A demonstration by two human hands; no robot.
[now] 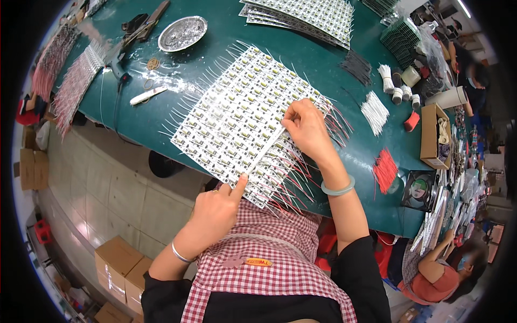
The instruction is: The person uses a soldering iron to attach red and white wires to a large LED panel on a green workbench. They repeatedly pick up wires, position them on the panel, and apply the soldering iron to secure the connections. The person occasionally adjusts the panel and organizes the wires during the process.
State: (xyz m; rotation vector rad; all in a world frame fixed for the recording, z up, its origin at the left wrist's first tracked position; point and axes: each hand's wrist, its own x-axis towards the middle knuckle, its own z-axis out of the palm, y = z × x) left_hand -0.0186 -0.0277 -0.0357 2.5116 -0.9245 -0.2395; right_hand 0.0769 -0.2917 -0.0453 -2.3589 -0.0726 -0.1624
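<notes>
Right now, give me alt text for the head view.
Both hands work a white panel of small circuit boards with wire leads on a green table: left hand at its near edge, right hand pressing its right side.

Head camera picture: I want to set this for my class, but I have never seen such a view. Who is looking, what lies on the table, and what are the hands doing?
The camera sits on a person's head and looks down, so the edges bend. The two bare arms from below are the wearer's own. On the green table lies a large white panel of small circuit boards, with thin white wires sticking out on one side and red ones on the other. The left hand touches the panel's near edge with one pointing finger. The right hand rests on its right part, fingers pressing down. Nearby are a round metal dish, bundles of white wires and red wires, and more panels.
</notes>
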